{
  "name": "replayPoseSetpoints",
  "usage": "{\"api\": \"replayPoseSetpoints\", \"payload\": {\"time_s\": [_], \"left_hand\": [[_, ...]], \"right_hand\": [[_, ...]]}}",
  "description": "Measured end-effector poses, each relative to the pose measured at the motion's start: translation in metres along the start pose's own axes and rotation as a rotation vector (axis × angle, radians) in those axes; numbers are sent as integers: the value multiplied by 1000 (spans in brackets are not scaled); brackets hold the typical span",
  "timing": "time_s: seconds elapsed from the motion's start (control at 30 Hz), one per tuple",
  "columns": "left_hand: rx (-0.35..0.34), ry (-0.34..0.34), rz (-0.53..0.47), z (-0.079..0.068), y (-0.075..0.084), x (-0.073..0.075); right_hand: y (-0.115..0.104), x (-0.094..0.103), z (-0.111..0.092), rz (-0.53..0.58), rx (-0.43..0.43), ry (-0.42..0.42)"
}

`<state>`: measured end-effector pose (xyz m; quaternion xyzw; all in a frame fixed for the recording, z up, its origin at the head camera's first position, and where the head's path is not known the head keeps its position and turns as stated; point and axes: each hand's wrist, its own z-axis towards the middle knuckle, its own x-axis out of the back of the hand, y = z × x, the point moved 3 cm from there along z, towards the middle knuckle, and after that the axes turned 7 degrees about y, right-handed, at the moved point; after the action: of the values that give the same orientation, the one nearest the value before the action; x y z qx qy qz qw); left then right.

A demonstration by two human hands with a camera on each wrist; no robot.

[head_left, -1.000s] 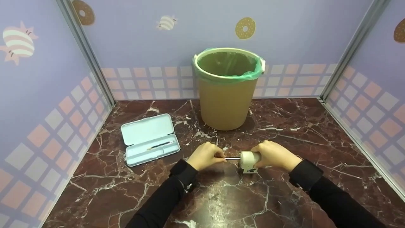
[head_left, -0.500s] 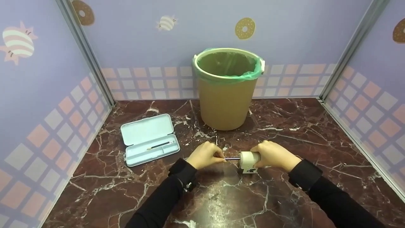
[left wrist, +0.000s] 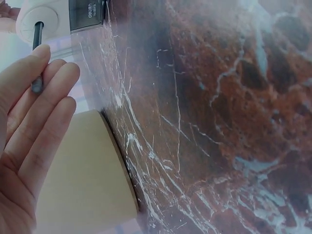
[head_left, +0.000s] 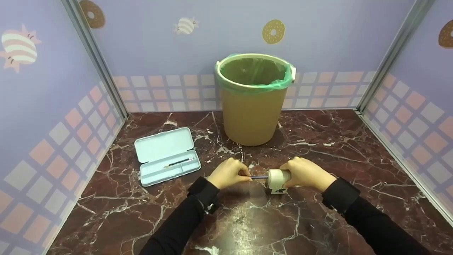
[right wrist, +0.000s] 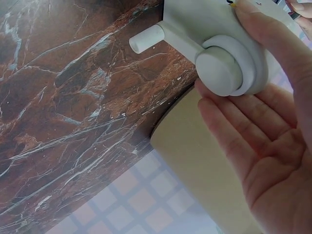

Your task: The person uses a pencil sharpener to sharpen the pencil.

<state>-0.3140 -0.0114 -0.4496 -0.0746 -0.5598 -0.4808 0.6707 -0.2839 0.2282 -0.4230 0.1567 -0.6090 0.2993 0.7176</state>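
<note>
In the head view, my left hand (head_left: 229,174) pinches a dark pencil (head_left: 259,177) between thumb and fingertips. The pencil lies level, its far end inside the round front hole of a white crank pencil sharpener (head_left: 275,178). The left wrist view shows the pencil's blunt end (left wrist: 37,86) poking out past the thumb, the other fingers extended. My right hand (head_left: 307,173) grips the sharpener's body from the right, thumb on the near side and fingers behind. The sharpener's crank (right wrist: 183,43), with its white knob (right wrist: 147,39), points away from the palm in the right wrist view.
A light-blue pencil case (head_left: 164,146) lies open at the left, with a thin dark pencil (head_left: 179,162) inside. Behind the hands stands a tan bin (head_left: 253,115) with a green liner (head_left: 279,84). Patterned walls (head_left: 159,46) enclose the marble-look tabletop (head_left: 339,148).
</note>
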Motion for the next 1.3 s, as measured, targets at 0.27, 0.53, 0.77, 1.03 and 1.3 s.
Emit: {"api": "replayPoseSetpoints", "payload": {"time_s": [0.27,0.53,0.77,1.03,1.3], "left_hand": [[-5,3,2,-3,-2,1],[-15,9,-10,-4,-4,2],[-15,1,-18,-2,-3,4],[-18,2,-21,-3,-2,3],[0,-5,-23,-3,-5,6]], "right_hand": [[-1,0,0,-7,2,5],[-1,-1,0,-9,18,8],[-1,-1,1,-31,35,11],[-1,1,0,-31,28,21],[-3,0,1,-24,32,18]]}}
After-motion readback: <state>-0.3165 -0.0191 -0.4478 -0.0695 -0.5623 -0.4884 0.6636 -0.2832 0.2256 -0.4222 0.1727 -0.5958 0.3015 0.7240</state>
